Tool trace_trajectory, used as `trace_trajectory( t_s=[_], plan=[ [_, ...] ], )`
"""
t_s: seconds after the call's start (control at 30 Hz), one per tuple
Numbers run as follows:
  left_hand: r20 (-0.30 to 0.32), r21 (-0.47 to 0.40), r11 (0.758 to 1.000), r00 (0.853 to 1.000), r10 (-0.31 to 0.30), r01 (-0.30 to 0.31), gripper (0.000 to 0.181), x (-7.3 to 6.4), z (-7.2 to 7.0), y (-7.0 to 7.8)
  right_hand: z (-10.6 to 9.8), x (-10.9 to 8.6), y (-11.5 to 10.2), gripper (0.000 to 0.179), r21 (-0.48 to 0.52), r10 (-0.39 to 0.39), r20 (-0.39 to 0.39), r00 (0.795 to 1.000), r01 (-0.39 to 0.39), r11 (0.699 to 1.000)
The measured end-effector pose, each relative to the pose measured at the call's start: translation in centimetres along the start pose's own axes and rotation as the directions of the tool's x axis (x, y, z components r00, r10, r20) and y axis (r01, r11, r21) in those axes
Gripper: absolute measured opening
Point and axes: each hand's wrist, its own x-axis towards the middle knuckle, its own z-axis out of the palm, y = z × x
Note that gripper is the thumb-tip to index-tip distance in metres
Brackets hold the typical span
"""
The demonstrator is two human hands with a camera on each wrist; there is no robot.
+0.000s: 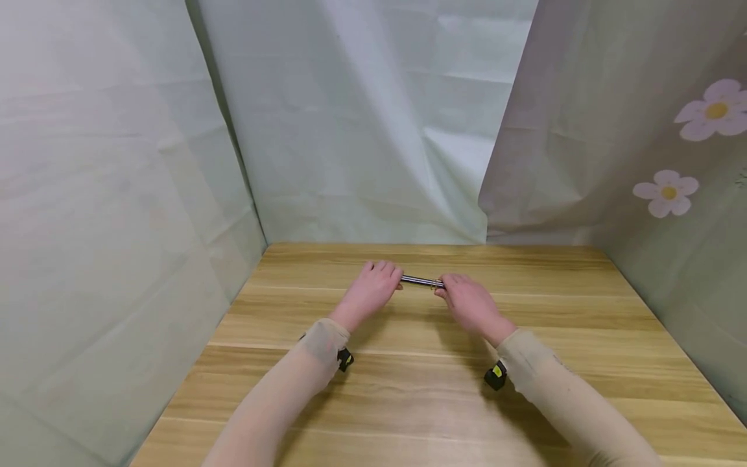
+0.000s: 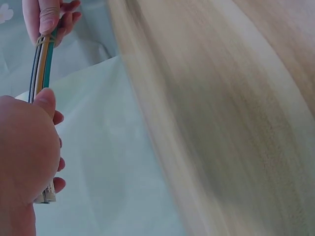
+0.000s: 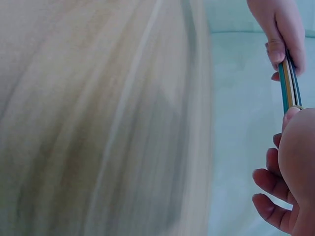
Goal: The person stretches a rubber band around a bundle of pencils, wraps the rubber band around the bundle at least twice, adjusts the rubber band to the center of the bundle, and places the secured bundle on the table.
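A slim bundle of pens (image 1: 419, 281), with teal, orange, white and dark barrels side by side, is held level above the table between both hands. My left hand (image 1: 372, 287) grips one end of it, fingers wrapped round and thumb along the barrels. Pale, clear-looking tips (image 2: 47, 195) stick out below that hand in the left wrist view. Thumb and fingers of my right hand (image 1: 469, 303) pinch the other end, right at a thin tan rubber band (image 2: 46, 39) looped round the pens. The right hand's outer fingers (image 3: 269, 184) are loosely bent, away from the pens. That hand hides the far tips.
Below is a wood-grain table (image 1: 408, 415). Pale cloth sheets (image 1: 373, 130) hang behind it and along both sides, with white flowers (image 1: 665, 193) printed on the right one. Each wrist wears a small black camera (image 1: 496, 375).
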Motion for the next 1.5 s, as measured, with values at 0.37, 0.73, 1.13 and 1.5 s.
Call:
trace_trajectory(
  t_s=[0.37, 0.73, 1.13, 1.5],
  plan=[
    [-0.025, 0.078, 0.997, 1.000, 0.013, -0.011, 0.020, 0.0, 0.5, 0.7, -0.7, 0.2, 0.2, 0.018, -0.083, -0.110, 0.012, 0.994, 0.111, 0.990],
    [-0.006, 0.081, 0.995, 0.999, 0.054, -0.054, 0.022, 0.1, 1.0, 2.7, -0.6, 0.0, -0.7, 0.021, -0.104, -0.160, 0.088, 0.983, 0.169, 0.980],
    [0.065, 0.027, 0.999, 0.997, -0.040, 0.038, 0.016, 0.5, 0.6, 2.1, -1.8, 0.4, 0.2, 0.022, -0.063, -0.064, 0.088, 0.994, 0.070, 0.996],
    [0.080, 0.008, 1.000, 0.997, -0.001, 0.000, 0.020, 0.8, 0.8, 3.2, -1.5, 0.6, -0.3, 0.036, -0.001, -0.093, 0.110, 0.990, 0.093, 0.996]
  ],
)
